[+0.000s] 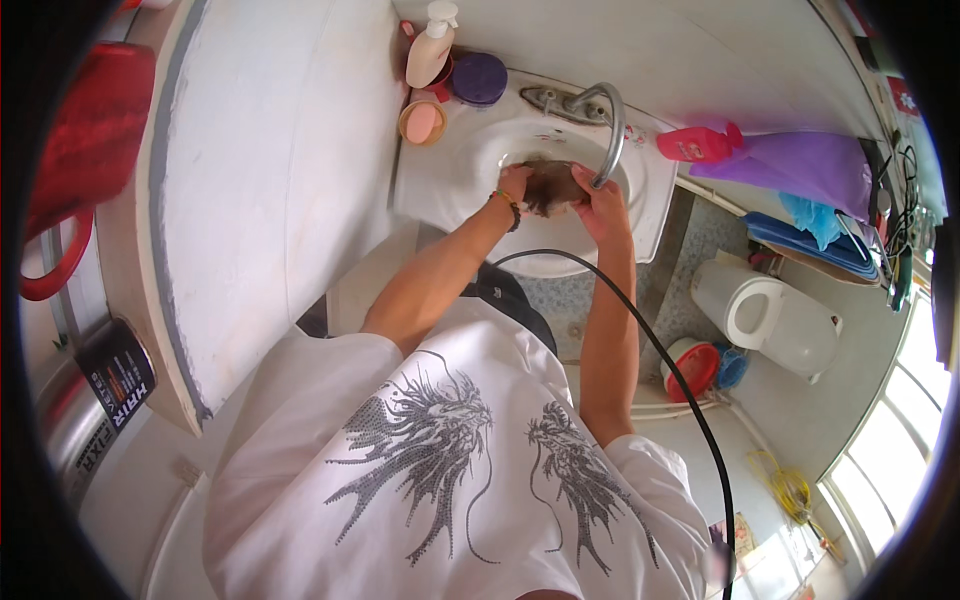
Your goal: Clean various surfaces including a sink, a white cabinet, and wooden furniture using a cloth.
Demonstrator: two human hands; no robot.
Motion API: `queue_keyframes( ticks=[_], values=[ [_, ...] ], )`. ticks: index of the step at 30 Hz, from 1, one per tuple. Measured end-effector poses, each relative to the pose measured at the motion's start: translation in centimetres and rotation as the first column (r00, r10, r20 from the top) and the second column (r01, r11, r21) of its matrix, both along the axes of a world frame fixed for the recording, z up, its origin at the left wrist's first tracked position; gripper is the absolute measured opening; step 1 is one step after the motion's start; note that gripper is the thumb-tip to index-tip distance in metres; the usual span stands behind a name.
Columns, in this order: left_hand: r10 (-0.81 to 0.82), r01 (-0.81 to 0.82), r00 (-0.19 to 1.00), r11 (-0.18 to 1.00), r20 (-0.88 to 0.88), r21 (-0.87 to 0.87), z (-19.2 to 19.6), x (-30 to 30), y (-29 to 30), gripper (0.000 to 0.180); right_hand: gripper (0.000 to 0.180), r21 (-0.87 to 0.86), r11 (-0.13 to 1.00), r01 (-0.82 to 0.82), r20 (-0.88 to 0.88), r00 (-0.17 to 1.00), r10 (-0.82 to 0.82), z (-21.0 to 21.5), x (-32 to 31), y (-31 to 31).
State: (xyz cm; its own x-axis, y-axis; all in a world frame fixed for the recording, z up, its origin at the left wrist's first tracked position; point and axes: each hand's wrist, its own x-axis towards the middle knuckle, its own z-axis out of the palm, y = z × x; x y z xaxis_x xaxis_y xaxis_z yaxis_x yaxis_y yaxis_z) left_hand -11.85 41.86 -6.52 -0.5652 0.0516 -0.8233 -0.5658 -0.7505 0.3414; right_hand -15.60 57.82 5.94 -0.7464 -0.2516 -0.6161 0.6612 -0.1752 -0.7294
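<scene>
In the white sink (pixel 440 165), a limp, dark brown thing (pixel 550 188) with a ragged, cloth-like or furry look is held between my hands; its exact kind cannot be made out. My left hand (pixel 514 182), with beaded bracelets on the wrist, grips its left side. On the right, my right hand (pixel 602 208) pinches its edge with the thumb on top. The curved metal faucet (pixel 617 120) arches down close to my right fingers. Whether water is running cannot be seen.
At the sink's back left stand a pump bottle (pixel 431 50), a purple round container (pixel 480 80) and a pink soap bar (pixel 421 122) in a dish. A pink bottle (pixel 697 144) lies at the right. A black cable (pixel 690 400) crosses near my right arm; beyond is a toilet (pixel 765 310).
</scene>
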Motion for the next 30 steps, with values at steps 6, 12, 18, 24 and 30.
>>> queue_keyframes(
  ticks=[6, 12, 18, 24, 30],
  values=[
    [0.137, -0.236, 0.965, 0.824, 0.222, 0.516, 6.1, -0.5, 6.1, 0.04, 0.021, 0.138, 0.981, 0.14, 0.03, 0.989, -0.145, 0.1, 1.5, 0.6],
    [0.125, -0.124, 0.992, 0.988, 0.008, -0.087, 3.6, -1.7, 8.9, 0.045, 0.033, 0.501, 0.744, 0.442, -0.533, 0.835, -0.137, -0.6, 0.9, -2.1],
    [0.242, -0.154, 0.964, 0.849, -0.112, 0.505, 1.5, -2.3, 7.7, 0.055, 0.038, 0.76, 0.588, 0.278, -0.505, 0.822, 0.264, -2.1, 2.9, -3.6],
    [-0.104, 0.18, 0.97, 0.917, -0.222, 0.356, 7.9, -1.1, 6.3, 0.046, 0.034, 0.667, 0.669, 0.327, -0.641, 0.709, 0.292, -1.1, 2.7, -2.4],
    [-0.307, 0.356, 0.934, 0.79, -0.18, 0.499, 9.2, -2.3, 2.2, 0.088, 0.038, 0.812, 0.577, 0.08, -0.45, 0.716, 0.533, 0.4, 2.8, -2.2]
  ],
)
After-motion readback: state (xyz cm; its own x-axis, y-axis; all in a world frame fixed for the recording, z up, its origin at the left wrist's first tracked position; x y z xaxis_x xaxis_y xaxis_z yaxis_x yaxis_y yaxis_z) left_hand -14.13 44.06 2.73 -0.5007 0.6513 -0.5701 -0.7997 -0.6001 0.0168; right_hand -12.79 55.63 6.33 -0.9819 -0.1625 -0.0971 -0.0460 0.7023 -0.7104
